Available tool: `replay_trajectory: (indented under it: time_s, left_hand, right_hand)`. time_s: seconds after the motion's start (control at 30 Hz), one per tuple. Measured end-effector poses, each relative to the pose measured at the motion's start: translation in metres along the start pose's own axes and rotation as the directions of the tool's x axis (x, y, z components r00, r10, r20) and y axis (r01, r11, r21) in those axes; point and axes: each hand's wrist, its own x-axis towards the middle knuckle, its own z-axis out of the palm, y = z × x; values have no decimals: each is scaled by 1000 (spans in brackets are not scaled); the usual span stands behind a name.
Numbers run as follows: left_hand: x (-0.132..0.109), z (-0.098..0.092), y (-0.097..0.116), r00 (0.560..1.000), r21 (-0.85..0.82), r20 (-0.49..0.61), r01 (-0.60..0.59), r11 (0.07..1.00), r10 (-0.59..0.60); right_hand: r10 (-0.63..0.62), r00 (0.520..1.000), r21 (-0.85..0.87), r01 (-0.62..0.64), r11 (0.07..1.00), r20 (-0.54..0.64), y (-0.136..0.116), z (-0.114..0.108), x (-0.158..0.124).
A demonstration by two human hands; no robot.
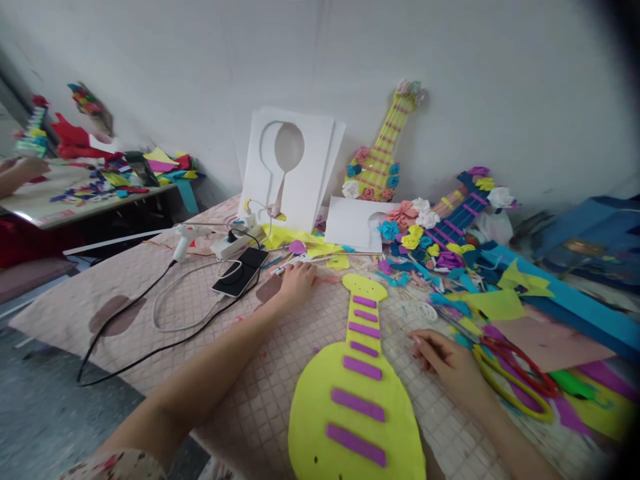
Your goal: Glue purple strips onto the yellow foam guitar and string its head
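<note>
A yellow guitar-shaped cutout (pixel 357 413) with several purple strips across its neck and body lies flat between my hands. My left hand (pixel 297 285) reaches past the top of its neck, palm down. Its fingers are bent over the table by a slim white pen-like object (pixel 286 264), and their tips are partly hidden. To the right of the neck, my right hand (pixel 445 363) rests loosely curled, thumb near the forefinger, with nothing visible in it. Scissors with red and yellow handles (pixel 515 380) lie just beyond that hand.
A white glue gun (pixel 185 241), a power strip (pixel 233 243), a phone (pixel 241 272) and loose cables occupy the left. White guitar templates (pixel 320 173) and a decorated yellow guitar (pixel 387 150) lean on the wall. Coloured scraps (pixel 400 277) litter the back. Another person's hand (pixel 25 170) shows far left.
</note>
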Motion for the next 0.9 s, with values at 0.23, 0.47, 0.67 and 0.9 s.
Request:
replay_trajectory:
  time_s: [0.23, 0.47, 0.67, 0.9]
  left_hand:
    - [2, 2, -2, 999, 0, 12, -36, 999, 36]
    - [3, 2, -2, 999, -20, -27, -38, 999, 37]
    - [1, 5, 2, 993, -67, -106, -58, 996, 51]
    - [-2, 7, 9, 981, -141, -133, -161, 977, 143]
  right_hand:
    - [-35, 999, -54, 35, 998, 6, 0, 1, 1]
    - [-62, 998, -90, 64, 994, 23, -3, 2, 0]
    - [-89, 996, -116, 90, 989, 11, -5, 2, 0]
    - [-81, 996, -90, 78, 993, -31, -7, 5, 0]
